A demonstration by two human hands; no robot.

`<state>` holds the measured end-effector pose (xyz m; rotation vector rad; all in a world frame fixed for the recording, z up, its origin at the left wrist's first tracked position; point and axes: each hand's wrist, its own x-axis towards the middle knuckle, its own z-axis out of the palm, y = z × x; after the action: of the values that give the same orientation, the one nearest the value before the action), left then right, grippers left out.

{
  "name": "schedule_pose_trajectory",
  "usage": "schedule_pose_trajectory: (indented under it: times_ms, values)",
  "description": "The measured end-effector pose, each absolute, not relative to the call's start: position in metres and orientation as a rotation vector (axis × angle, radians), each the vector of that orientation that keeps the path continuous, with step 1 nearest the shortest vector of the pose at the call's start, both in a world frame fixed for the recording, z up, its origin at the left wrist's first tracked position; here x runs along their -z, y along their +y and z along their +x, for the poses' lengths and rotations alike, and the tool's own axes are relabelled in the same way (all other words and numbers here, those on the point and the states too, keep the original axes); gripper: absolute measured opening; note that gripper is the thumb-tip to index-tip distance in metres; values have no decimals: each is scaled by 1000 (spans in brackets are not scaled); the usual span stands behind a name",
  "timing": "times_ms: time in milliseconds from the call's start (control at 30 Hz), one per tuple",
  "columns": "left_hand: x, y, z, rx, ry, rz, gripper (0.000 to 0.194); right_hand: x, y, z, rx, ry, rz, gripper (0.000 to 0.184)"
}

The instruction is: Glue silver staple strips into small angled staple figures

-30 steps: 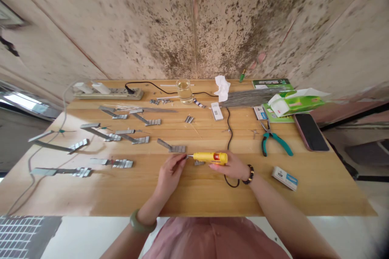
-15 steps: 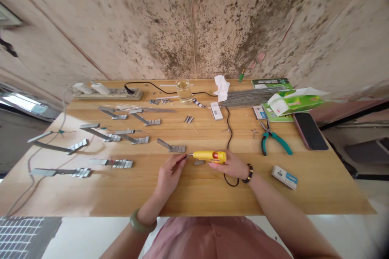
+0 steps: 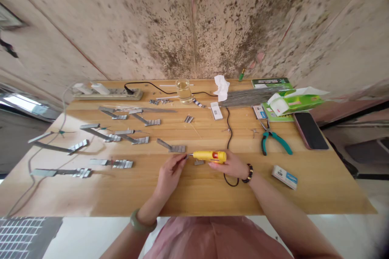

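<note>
My right hand [image 3: 229, 165] grips a yellow glue gun [image 3: 209, 156] lying level over the wooden table [image 3: 194, 194], its nozzle pointing left. My left hand [image 3: 170, 173] is pinched on a small grey metal piece right at the nozzle tip; the piece is too small to name. A short grey staple strip [image 3: 199, 162] lies on the table just under the gun. The gun's black cord [image 3: 228, 129] runs back toward the power strip [image 3: 106, 93].
Several grey staple-strip assemblies [image 3: 121, 163] lie across the left half of the table. Behind stand a glass of liquid [image 3: 184, 90], a tissue [image 3: 221, 85], a wire bundle [image 3: 249, 98], green pliers [image 3: 275, 139], a phone [image 3: 310, 130], a green tissue pack [image 3: 294, 102] and a small box [image 3: 284, 177].
</note>
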<state>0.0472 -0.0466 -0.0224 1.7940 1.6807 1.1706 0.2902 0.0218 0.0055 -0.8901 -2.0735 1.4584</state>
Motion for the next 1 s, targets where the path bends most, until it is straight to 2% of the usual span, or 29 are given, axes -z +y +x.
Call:
schedule_pose_trajectory:
  times_ms: [1000]
  values:
    - [30,-46,45,-1178,1698,1804,19,-4,19,290,-1466,-2051,-898,21]
